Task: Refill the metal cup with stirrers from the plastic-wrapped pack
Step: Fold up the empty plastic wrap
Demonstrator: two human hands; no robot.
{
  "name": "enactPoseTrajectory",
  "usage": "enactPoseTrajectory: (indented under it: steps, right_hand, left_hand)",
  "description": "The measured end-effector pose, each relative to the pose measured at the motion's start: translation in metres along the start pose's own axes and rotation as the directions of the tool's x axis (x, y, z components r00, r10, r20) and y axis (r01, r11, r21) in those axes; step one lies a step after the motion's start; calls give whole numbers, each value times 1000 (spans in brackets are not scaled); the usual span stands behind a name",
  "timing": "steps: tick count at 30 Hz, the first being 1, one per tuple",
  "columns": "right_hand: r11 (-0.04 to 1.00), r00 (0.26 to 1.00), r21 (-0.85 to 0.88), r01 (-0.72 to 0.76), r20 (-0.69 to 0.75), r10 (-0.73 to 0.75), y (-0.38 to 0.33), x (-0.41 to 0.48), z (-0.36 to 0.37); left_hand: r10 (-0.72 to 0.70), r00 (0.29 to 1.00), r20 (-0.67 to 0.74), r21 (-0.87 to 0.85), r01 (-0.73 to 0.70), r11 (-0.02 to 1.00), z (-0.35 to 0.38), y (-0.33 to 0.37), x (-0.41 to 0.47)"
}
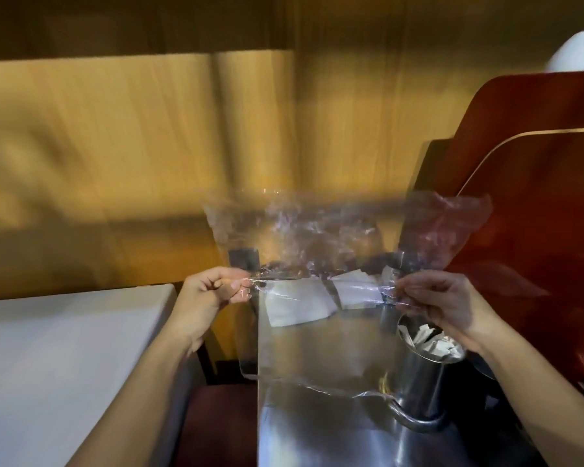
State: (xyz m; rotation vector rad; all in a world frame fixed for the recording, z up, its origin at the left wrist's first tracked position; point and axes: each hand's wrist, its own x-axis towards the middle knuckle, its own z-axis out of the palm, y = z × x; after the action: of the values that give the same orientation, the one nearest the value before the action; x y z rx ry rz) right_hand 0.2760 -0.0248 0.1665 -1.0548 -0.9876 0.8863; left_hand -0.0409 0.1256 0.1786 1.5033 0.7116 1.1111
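A clear, crinkled plastic wrap (317, 230) is stretched between both hands above the metal counter. My left hand (209, 294) pinches its left lower edge and my right hand (442, 303) pinches its right lower edge. The wrap stands up in front of the wooden wall and looks empty. Under my right wrist stands the metal cup (422, 389) with a handle, holding several paper-wrapped stirrers (429, 342) that stick out of its rim. Two white paper packets (297, 306) lie on the counter behind the wrap.
The shiny metal counter (317, 416) runs from the middle to the bottom. A white table (54, 358) is at the left, with a dark red seat (216, 426) between them. Red curved chair backs (536, 197) stand at the right. A wooden wall (132, 146) is behind.
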Motion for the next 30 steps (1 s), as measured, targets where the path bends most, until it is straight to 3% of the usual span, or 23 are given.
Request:
enactPoseTrajectory:
  steps: [5, 10, 21, 25, 30]
  right_hand:
    - [998, 999, -65, -6, 34, 8, -6, -3, -5]
    - [990, 997, -119, -71, 32, 76, -2, -5, -13]
    - [984, 995, -160, -75, 59, 86, 1, -7, -14]
    - [949, 1000, -314, -25, -25, 18, 0, -8, -4]
    - [953, 996, -301, -19, -91, -9, -1, -11, 4]
  left_hand:
    - [4, 1000, 17, -2, -4, 1000, 2, 6, -6]
    - [-75, 996, 45, -149, 81, 985, -4, 3, -8]
    - [-151, 976, 154, -121, 171, 978, -4, -4, -17]
    - [-131, 989, 64, 48, 128, 991, 2, -4, -22]
    - [-155, 983, 103, -54, 161, 985, 3, -3, -24]
